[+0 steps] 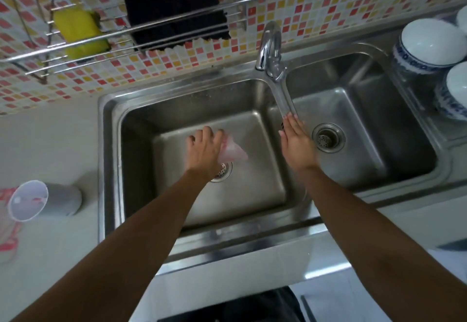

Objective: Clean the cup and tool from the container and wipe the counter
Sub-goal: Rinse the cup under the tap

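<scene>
Your left hand grasps the cup from above, fingers curled over it, low in the left basin and just above the drain. The cup is translucent and pinkish; its long axis runs from your palm toward the lower right, wide end outward. Your right hand is flat and holds nothing, its straight fingertips touching the near end of the tap. That end sits over the divider between the basins, to the right of the cup and apart from it. In my judgement, rinsing turns on closing that gap; the right hand is the nearer to the tap.

Not established: whether water runs, and whether the cup's mouth faces up. Your hand hides the cup's base. The container lies tipped on the counter, well to the left; a pink shape inside may be the tool, but this is unclear.
</scene>
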Demonstrator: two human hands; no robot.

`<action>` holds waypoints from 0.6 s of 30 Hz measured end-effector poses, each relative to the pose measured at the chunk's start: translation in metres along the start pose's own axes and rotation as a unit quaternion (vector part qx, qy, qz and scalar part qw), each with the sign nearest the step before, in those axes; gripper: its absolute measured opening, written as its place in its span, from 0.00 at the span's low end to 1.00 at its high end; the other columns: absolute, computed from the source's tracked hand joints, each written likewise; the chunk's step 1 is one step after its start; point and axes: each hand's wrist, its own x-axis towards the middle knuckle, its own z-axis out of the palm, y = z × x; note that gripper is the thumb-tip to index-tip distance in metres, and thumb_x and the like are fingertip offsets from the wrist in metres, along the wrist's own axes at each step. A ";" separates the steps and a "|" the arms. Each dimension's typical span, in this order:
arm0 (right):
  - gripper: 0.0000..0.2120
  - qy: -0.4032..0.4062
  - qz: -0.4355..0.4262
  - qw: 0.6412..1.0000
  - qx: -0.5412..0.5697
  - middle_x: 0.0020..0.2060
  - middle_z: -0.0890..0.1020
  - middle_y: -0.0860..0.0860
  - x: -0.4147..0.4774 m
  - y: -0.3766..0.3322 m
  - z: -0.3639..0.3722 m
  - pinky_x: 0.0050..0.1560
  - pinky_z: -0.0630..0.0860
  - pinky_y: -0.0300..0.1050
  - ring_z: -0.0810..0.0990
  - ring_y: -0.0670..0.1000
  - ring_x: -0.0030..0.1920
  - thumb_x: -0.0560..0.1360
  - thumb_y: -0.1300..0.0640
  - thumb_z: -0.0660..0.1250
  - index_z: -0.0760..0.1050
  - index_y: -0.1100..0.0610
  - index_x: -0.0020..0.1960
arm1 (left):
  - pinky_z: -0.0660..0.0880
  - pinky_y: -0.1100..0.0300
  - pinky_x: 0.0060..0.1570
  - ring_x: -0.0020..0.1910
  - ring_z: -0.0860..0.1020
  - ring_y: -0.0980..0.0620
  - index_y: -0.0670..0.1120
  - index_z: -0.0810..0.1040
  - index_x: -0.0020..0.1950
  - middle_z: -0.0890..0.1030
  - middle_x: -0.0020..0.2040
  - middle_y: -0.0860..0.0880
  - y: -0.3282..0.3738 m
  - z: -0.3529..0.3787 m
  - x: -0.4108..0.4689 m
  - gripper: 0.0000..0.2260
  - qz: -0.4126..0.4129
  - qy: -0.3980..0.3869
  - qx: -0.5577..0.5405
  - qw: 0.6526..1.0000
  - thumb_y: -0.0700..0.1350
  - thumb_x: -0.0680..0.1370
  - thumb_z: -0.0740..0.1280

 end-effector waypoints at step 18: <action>0.23 0.011 -0.008 1.000 0.012 0.67 0.72 0.63 0.000 0.001 0.002 0.73 0.59 0.50 0.68 0.59 0.71 0.81 0.55 0.50 0.69 0.68 0.68 | 0.71 0.50 0.61 0.64 0.73 0.48 0.50 0.69 0.63 0.74 0.64 0.48 -0.008 -0.007 -0.014 0.20 0.109 0.068 0.251 0.959 0.47 0.71 0.66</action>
